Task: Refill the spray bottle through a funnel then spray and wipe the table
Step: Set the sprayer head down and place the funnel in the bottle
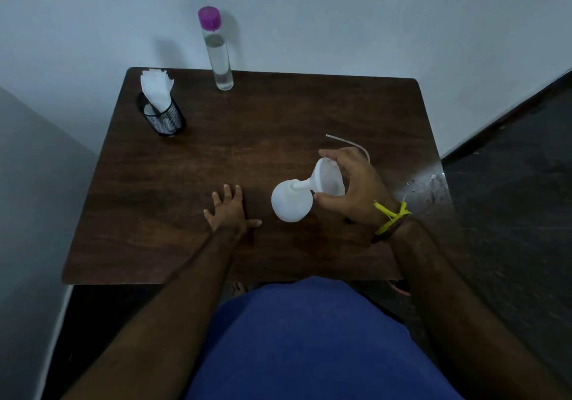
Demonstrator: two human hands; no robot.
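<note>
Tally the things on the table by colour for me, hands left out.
White: 4 - round white plastic bottle, white plastic funnel in its neck, thin white dip tube, white paper napkins
Clear: 1 - tall clear water bottle with purple cap
Black: 1 - black mesh cup holding the napkins
Total: 6

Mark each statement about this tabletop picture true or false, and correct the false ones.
1. The right hand holds the white funnel, whose spout is at the white bottle's neck. True.
2. The left hand grips the white bottle. False: it rests flat on the table, apart from the bottle.
3. The clear bottle has a purple cap. True.
4. The tissues lie flat on the table. False: they stand in a black mesh cup.
</note>
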